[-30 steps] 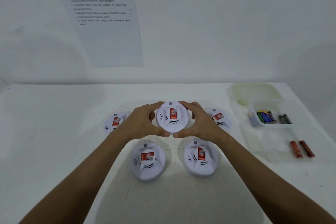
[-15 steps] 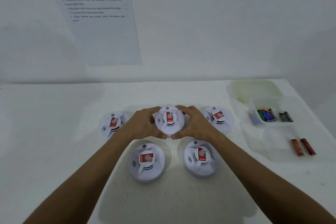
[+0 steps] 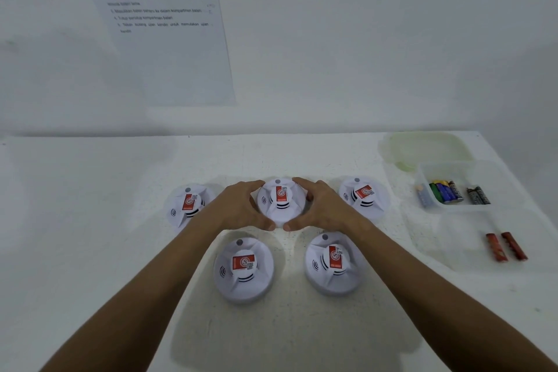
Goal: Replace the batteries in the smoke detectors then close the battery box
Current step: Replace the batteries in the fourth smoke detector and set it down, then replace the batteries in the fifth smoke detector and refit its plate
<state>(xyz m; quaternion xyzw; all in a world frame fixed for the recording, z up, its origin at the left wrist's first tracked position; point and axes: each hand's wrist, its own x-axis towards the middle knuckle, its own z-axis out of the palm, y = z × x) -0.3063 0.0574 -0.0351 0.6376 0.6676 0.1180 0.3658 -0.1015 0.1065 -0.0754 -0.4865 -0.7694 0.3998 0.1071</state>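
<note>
Several round white smoke detectors with red labels sit on the white table. My left hand (image 3: 241, 208) and my right hand (image 3: 324, 207) wrap around the middle back smoke detector (image 3: 280, 201) from both sides, thumbs nearly touching at its near edge. Others lie at the back left (image 3: 187, 205), back right (image 3: 363, 196), front left (image 3: 243, 269) and front right (image 3: 332, 263). A clear battery box (image 3: 425, 170) at the right holds several coloured batteries (image 3: 447, 192). Its pale lid (image 3: 428, 148) lies behind it. Two red batteries (image 3: 505, 246) lie in a second clear tray.
A printed instruction sheet (image 3: 163, 27) hangs on the white wall behind the table. The table's right edge runs just past the trays. The second clear tray (image 3: 453, 238) sits in front of the battery box.
Both hands carried the middle detector away from me and down to the table between the back two. The camera view tilted slightly.
</note>
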